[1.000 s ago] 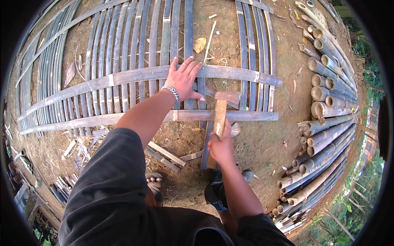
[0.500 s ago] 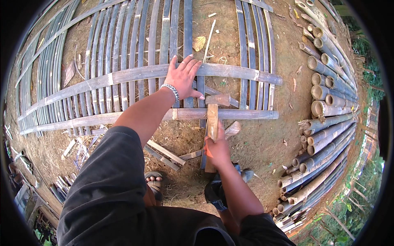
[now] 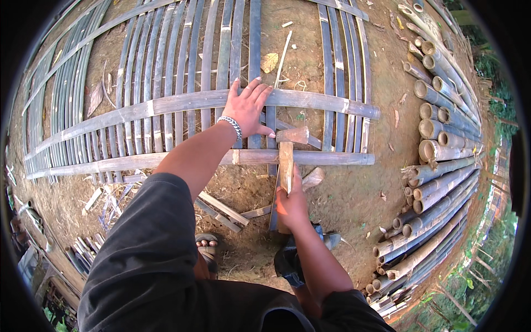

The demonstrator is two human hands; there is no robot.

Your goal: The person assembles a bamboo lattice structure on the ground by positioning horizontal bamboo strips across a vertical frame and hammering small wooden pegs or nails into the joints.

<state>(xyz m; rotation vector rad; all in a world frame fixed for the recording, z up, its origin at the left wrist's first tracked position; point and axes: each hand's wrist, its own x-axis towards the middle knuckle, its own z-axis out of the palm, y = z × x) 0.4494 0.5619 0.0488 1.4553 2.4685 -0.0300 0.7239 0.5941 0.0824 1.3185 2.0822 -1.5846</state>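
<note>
My left hand (image 3: 244,110), with a chain bracelet at the wrist, lies with fingers spread on the upper bamboo cross slat (image 3: 188,102). Its thumb points right, close to the head of a wooden mallet (image 3: 292,135). Wrapped round the mallet's squared handle is my right hand (image 3: 292,206), below the lower bamboo cross slat (image 3: 326,159). The handle passes over that lower slat, and the mallet head appears between the two cross slats. Many long, narrow bamboo strips (image 3: 254,50) run away from me, crossing the slats in a lattice; a gap splits them right of my left hand.
Cut bamboo poles (image 3: 437,149) are piled along the right. Split offcuts (image 3: 224,207) lie near my sandalled foot (image 3: 207,249). More bamboo strips (image 3: 74,94) lie at the far left. A dry yellow leaf (image 3: 269,62) rests on the dirt ground (image 3: 354,205).
The view has shifted very slightly. My left hand stays spread on the upper slat, and my right hand keeps the mallet in nearly the same place.
</note>
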